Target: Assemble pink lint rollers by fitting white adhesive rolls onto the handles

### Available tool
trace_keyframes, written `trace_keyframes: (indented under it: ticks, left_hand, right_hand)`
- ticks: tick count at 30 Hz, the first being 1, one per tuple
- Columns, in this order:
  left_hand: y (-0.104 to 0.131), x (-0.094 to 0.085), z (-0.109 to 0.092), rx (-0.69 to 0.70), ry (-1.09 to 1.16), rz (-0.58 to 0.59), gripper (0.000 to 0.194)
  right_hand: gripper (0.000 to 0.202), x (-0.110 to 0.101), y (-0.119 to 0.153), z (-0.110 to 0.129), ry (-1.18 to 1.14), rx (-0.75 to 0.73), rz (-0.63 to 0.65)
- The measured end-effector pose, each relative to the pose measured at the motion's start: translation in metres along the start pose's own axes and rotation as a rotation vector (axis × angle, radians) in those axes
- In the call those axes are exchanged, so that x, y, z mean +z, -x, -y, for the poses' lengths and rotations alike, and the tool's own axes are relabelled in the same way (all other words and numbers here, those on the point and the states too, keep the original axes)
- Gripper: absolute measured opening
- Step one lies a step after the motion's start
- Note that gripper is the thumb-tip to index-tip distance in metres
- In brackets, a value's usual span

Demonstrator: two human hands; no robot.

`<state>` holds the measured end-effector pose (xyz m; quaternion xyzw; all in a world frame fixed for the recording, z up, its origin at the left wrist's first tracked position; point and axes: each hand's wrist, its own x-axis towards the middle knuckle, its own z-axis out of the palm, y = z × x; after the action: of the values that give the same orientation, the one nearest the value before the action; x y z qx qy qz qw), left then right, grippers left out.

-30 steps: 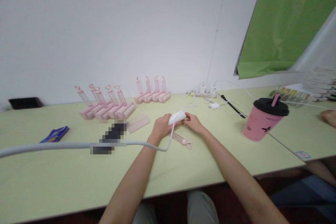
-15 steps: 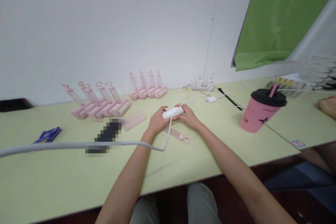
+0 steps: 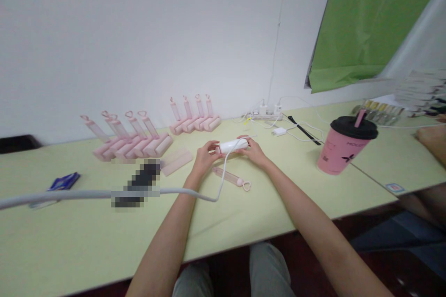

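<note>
Greenish table (image 3: 244, 222), white wall (image 3: 139, 32); left hand (image 3: 205, 158) and right hand (image 3: 257, 153) hold a white cylinder (image 3: 227, 147).

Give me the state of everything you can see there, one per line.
Left hand: gripping the white cylinder's left end
Right hand: on its right end
White cylinder: held, lying crosswise
Heart-ended tube: lying down
Heart-topped tubes: standing
Pink cup: lidded, straw in
Power strip: plugs inserted
White charger: not plugged in
</note>
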<state>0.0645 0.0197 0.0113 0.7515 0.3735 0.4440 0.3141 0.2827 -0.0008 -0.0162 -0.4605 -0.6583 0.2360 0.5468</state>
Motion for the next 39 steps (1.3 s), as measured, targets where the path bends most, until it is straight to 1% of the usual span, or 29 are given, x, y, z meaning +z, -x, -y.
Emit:
trace_keyframes:
  ticks: [3,5,8,11,15,18,22,26,31,39]
  left_hand:
    - [0.000,-0.001,-0.011,0.062,-0.066,-0.040,0.048]
    - [0.001,-0.001,-0.016,0.103,-0.101,-0.053,0.043]
    - [0.002,-0.002,-0.022,0.117,-0.117,-0.057,0.039]
    - [0.002,-0.002,-0.024,0.086,-0.114,-0.059,0.037]
    - [0.000,-0.002,-0.023,0.044,-0.084,-0.031,0.042]
    - [-0.002,-0.002,-0.019,0.014,-0.063,-0.001,0.046]
    - [-0.005,-0.002,-0.010,-0.035,-0.009,-0.006,0.049]
    - [-0.006,-0.001,-0.004,-0.069,0.055,-0.017,0.045]
    - [-0.005,0.001,-0.004,-0.123,0.069,-0.025,0.039]
    - [-0.004,0.004,-0.007,-0.228,0.116,-0.041,0.040]
  right_hand:
    - [0.049,-0.002,0.000,-0.002,-0.066,0.004,0.020]
    - [0.051,-0.003,0.000,-0.004,-0.124,0.035,0.046]
    - [0.054,-0.005,-0.001,-0.005,-0.193,0.080,0.084]
    - [0.052,-0.006,-0.002,-0.004,-0.215,0.075,0.088]
    - [0.049,-0.006,-0.003,-0.004,-0.217,0.071,0.055]
    - [0.048,-0.006,-0.004,-0.005,-0.211,0.086,0.046]
    - [0.050,-0.006,-0.003,-0.005,-0.215,0.096,0.071]
    - [0.050,-0.008,-0.005,-0.005,-0.224,0.099,0.096]
    - [0.048,-0.012,-0.007,-0.005,-0.221,0.104,0.113]
    - [0.048,-0.019,-0.006,0.006,-0.216,0.102,0.157]
